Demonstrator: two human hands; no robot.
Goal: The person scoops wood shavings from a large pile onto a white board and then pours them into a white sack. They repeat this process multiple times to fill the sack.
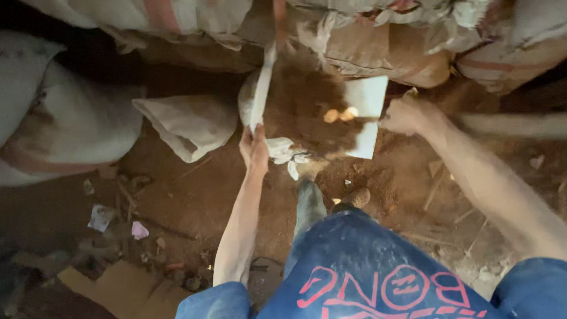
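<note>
Two hands were at work over an open sack (260, 94) on a dirt floor (189, 201), well apart from each other. The left hand (254, 147) was clamped on the sack's white rim, pulling its mouth open, while the right hand (404, 115) was closed around the handle end of a pale flat scoop (367, 115) tilted toward the opening. Brown loose material (301, 109) was blurred mid-fall between scoop and sack, with a few small yellowish lumps in it. More filled sacks (59, 118) lay around, and an empty one (189, 124) sagged just beside the open mouth. As I judged it, the rim could slip from the left hand's pinch and fold shut, sending the material onto the floor; a scoop tilted too far to the side would spill it past the narrow opening too.
</note>
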